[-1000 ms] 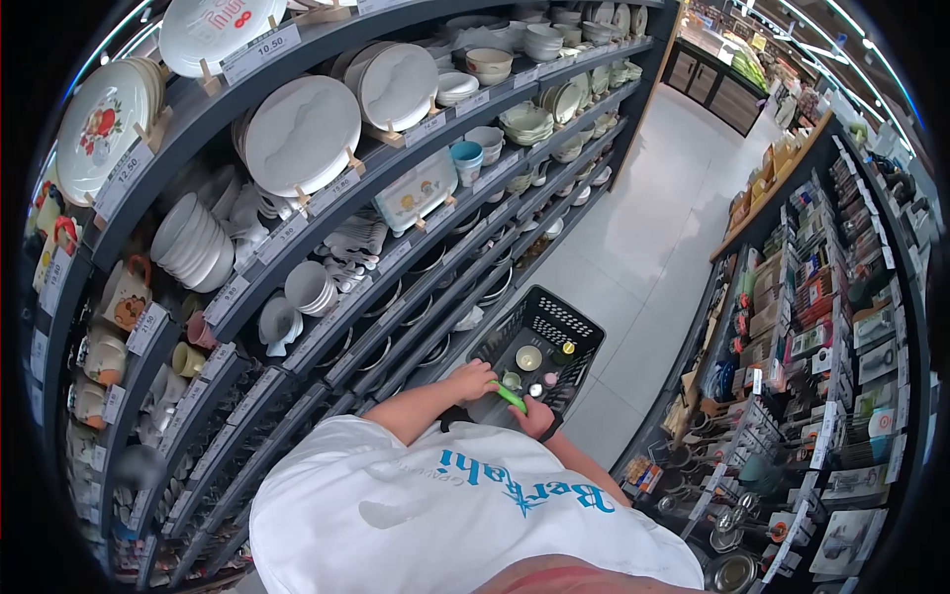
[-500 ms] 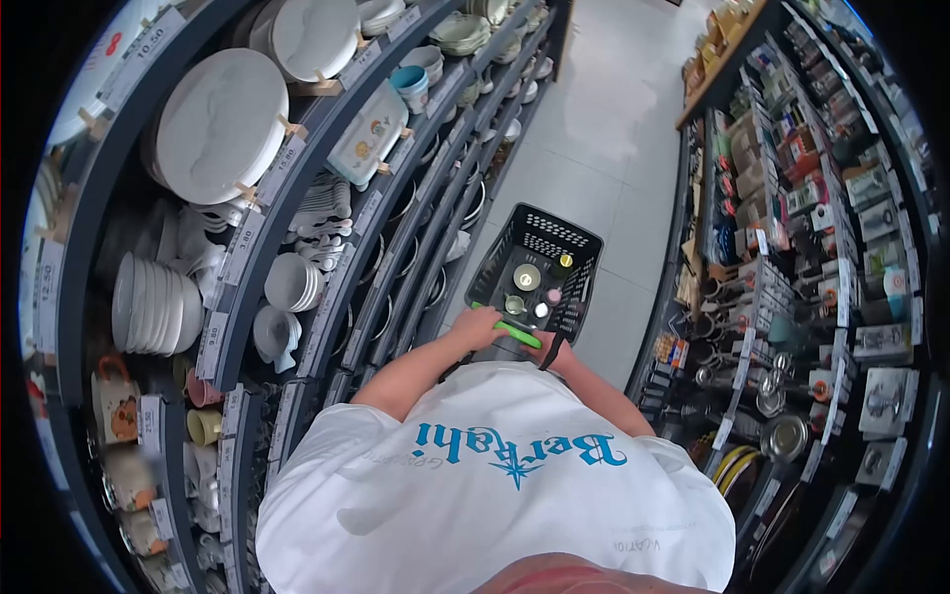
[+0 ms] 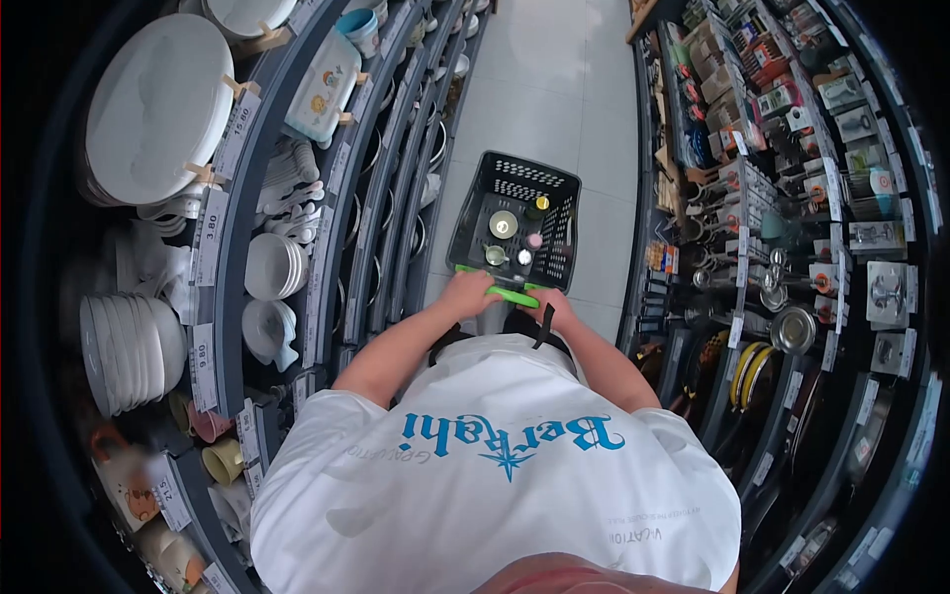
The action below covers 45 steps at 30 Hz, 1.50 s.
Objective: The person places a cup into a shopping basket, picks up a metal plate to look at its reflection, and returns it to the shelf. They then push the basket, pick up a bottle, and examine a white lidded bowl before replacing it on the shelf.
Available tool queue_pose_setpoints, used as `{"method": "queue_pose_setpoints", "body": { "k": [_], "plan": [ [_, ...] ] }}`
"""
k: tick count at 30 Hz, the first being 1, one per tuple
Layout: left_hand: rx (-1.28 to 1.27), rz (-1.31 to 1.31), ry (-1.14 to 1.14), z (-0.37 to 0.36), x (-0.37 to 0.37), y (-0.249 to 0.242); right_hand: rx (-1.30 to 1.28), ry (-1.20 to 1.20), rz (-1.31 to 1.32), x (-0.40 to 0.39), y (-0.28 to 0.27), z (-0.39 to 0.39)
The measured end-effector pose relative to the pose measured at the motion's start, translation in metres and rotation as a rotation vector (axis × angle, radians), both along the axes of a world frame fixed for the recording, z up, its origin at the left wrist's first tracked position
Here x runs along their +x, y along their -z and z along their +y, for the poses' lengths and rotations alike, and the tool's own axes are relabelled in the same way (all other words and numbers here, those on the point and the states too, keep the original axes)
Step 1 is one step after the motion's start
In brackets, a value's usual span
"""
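Observation:
A black perforated shopping basket (image 3: 460, 223) stands ahead of me in the aisle, its green handle (image 3: 515, 297) toward my body. My left hand (image 3: 469, 294) is closed around the left part of that handle. On its right end, my right hand (image 3: 550, 309) is closed too, with a black strap (image 3: 544, 327) hanging by the wrist. Inside the basket lie a pale round bowl (image 3: 503, 225), a small light green cup (image 3: 495, 255), a small pink item (image 3: 534, 241), a small white item (image 3: 524, 256) and a yellow-topped item (image 3: 541, 203).
Left shelves hold large white plates (image 3: 158, 109), stacked bowls (image 3: 129, 353), white spoons (image 3: 287, 178) and a patterned tray (image 3: 325, 87). Along the right, racks carry packaged kitchen tools, metal ladles (image 3: 775, 272) and a steel strainer (image 3: 793, 330). Grey tiled floor (image 3: 524, 69) runs between them.
The basket and both hands sit higher and slightly left in view. The shelves on both sides have shifted, with the left plates nearer the upper edge. Both hands keep their hold on the handle.

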<state>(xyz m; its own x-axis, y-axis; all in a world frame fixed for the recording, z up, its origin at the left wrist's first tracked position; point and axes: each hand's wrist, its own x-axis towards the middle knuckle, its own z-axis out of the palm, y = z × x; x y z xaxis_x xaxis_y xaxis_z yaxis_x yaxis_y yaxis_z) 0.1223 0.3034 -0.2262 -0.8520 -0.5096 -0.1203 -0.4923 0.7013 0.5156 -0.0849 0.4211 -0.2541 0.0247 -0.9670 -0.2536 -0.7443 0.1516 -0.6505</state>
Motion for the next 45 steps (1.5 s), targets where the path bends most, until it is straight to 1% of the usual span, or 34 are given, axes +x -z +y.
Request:
{"method": "queue_pose_setpoints", "body": {
  "k": [2,4,9,14,17,20,24,27,30,32,36,38,40,41,43,45],
  "plan": [
    [0.009,0.035,0.012,0.003,0.006,0.003,0.055,0.034,0.021,0.010,-0.004,0.006],
    [0.114,0.015,0.038,0.006,0.011,0.001,0.049,0.094,0.017,0.019,-0.011,0.011],
    [0.123,0.063,0.045,0.017,0.023,0.002,0.075,0.082,0.060,0.032,-0.014,0.025],
    [0.153,0.078,0.012,0.033,0.036,-0.001,0.127,0.105,-0.019,0.045,-0.022,0.039],
    [0.158,0.097,-0.026,0.043,0.041,-0.003,0.108,0.073,-0.062,0.048,-0.023,0.047],
    [0.155,0.085,-0.064,0.053,0.046,-0.003,0.157,0.033,-0.007,0.052,-0.025,0.051],
    [0.138,0.107,-0.109,0.066,0.051,0.005,0.166,-0.053,-0.023,0.050,-0.028,0.053],
    [0.136,0.100,-0.149,0.076,0.052,0.007,0.106,-0.123,-0.080,0.046,-0.018,0.061],
    [0.155,0.099,-0.193,0.086,0.052,0.007,0.084,-0.171,-0.058,0.045,-0.014,0.064],
    [0.154,0.113,-0.230,0.094,0.052,0.009,0.085,-0.199,0.004,0.042,-0.011,0.065],
    [0.178,0.042,-0.291,0.106,0.045,0.004,0.000,-0.262,-0.031,0.034,-0.004,0.068],
    [0.172,0.010,-0.318,0.110,0.044,0.006,-0.014,-0.318,0.020,0.029,0.002,0.068],
    [0.208,0.008,-0.281,0.112,0.043,0.012,-0.078,-0.333,-0.009,0.029,0.003,0.069],
    [0.193,0.010,-0.305,0.113,0.043,0.013,-0.072,-0.334,-0.003,0.028,-0.001,0.069],
    [0.230,-0.033,-0.259,0.113,0.042,0.012,-0.037,-0.329,-0.016,0.027,-0.001,0.069],
    [0.216,-0.035,-0.269,0.115,0.043,0.011,-0.014,-0.315,-0.018,0.026,-0.004,0.069]
  ]
}}
